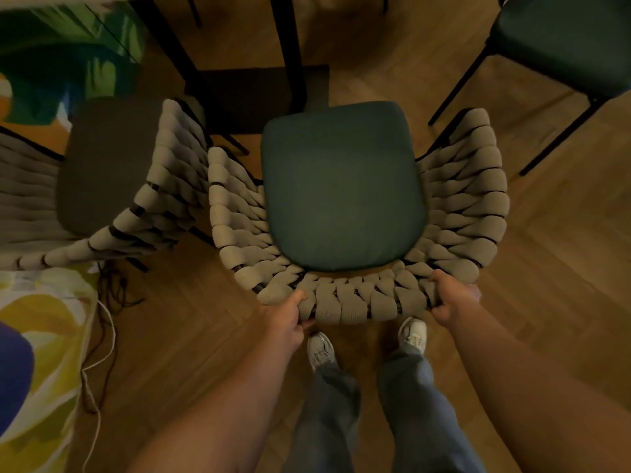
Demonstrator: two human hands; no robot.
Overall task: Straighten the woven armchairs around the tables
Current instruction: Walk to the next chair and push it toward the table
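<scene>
The left hand (290, 315) and right hand (450, 298) each grip the woven back rim of the armchair (341, 189) standing mid-frame, seat toward the desk (288, 46) at 12 o'clock, so squaring it seems underway; next it probably needs a level push straight in.

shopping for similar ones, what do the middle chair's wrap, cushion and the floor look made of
Armchair wrap: thick beige woven cord, matte, ribbed strands over a dark frame, perhaps metal. Seat cushion: dark green fabric, probably, soft and matte. Floor: wood planks in herringbone, slight sheen.
</scene>
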